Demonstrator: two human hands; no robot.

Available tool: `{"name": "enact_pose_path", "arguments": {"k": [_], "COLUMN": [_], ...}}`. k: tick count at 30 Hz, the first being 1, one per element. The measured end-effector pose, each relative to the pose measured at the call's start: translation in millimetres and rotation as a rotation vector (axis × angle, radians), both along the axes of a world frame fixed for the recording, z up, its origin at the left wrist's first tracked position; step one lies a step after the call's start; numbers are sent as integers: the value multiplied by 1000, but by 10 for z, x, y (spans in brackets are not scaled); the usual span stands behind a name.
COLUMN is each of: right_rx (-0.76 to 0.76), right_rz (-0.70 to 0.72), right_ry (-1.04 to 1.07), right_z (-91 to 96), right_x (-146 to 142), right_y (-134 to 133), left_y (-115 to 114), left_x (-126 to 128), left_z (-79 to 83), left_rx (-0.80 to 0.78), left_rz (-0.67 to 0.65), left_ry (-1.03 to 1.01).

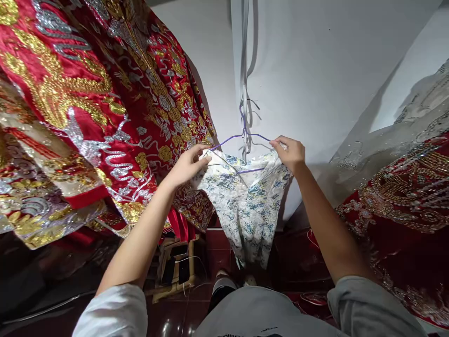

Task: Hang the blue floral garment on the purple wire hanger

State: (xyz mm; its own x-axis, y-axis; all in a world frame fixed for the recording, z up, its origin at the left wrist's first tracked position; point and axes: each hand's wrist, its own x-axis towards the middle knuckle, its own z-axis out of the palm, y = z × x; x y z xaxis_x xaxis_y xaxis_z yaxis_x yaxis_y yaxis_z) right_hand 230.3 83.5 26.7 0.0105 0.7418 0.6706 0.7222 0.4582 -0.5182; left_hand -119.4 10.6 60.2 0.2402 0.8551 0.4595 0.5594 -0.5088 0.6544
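A white dress [245, 206] with a blue and green floral print hangs on a purple hanger [229, 138] in front of me. Its V-shaped neckline faces me, and the hem hangs low above the floor. My left hand [191, 164] is closed on the dress's left shoulder, thumb on the near side of the cloth. At the other shoulder, my right hand [289, 150] pinches the dress near the hanger's end. The hanger's hook rises toward a white strip or cable bundle on the wall; whether it hangs from it I cannot tell.
Red garments with gold and silver embroidery [140, 93] hang close on the left. To the right are a beaded red garment [403, 187] and sheer white fabric [372, 145]. A wooden stool [175, 267] stands low on the dark red tiled floor. White walls [298, 61] meet ahead.
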Motion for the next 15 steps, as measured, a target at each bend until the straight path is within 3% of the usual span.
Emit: {"name": "enact_pose_path", "arguments": {"k": [4,7,9,11,13,15], "right_rx": [87,227,242,27,-409,-745], "right_rz": [-41,-165,-215,-82,124,184], "right_ry": [28,135,283,397,396,345], "right_z": [-351,-693,-957,-1213,-1410,-1518], "right_x": [-9,-181,-361,-570,-776,-948], "right_y": [-268,-525,-647,-683,-621,-490], "left_y": [47,123,174,197,176,112], "left_x": [150,283,392,530,690,853], "left_z": [-429,-693,-840,-981,-1128,-1286], "left_rx": [89,193,248,285,314,323], "left_rz": [173,280,355,397,419,425], "left_ry": [107,33,-61,-142,-212,-281]}}
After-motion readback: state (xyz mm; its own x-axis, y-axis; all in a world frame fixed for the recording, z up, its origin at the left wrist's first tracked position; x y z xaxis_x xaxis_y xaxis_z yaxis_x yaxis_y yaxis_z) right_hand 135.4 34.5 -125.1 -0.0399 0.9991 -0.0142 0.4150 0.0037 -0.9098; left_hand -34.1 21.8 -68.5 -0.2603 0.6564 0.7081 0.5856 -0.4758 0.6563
